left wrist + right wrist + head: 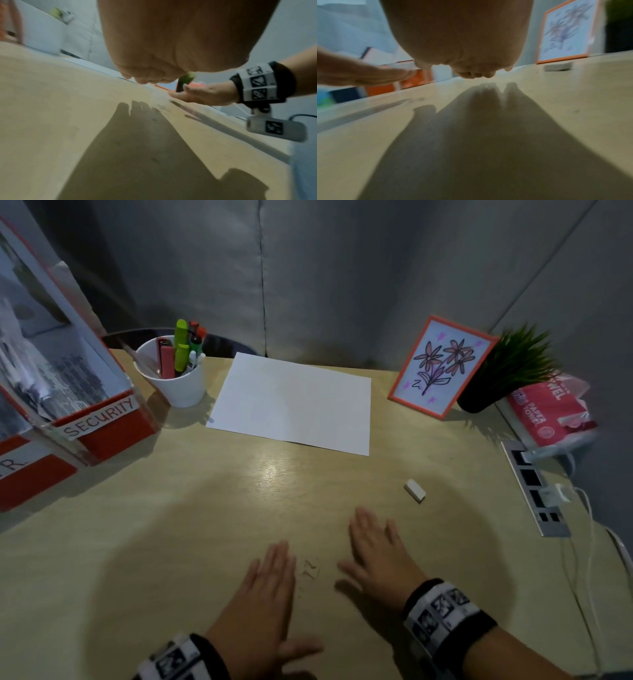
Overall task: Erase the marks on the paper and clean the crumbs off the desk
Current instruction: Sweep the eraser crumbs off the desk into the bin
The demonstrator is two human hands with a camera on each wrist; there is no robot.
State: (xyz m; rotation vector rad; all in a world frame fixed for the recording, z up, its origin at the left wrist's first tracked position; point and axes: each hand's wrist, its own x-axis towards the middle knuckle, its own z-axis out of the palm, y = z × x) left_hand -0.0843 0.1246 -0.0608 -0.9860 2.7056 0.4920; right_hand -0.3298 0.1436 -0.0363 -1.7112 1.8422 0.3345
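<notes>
I have both hands low over the pale wood-grain desk (171, 542), palms down. My left hand (263, 601) has its fingers straight and pressed side by side, thumb sticking out toward me. My right hand (376, 559) is flat too, fingers slightly fanned, holding nothing. From the wrist views I see both palms casting soft shadows on the desktop, though I cannot tell if the fingertips actually touch the surface.

Between the two hands lies a small scatter of dark, thread-like eraser crumbs (311, 569). The white block eraser (415, 490), a small rectangular slab, sits on the desk beyond my right hand, apart from it. Farther back the sheet of white paper (294, 402) lies flat and smooth; its surface looks blank from the head view.

Left of the paper stands a white cup (178, 385) stuffed with green and red markers. A clear acrylic file holder with red bands and a "SECURITY" label (99, 414) sits at far left. At right, an orange-framed flower drawing (442, 364) leans by a spiky green potted plant (513, 364), with a crinkly red paper towel pack (551, 412) beyond.
</notes>
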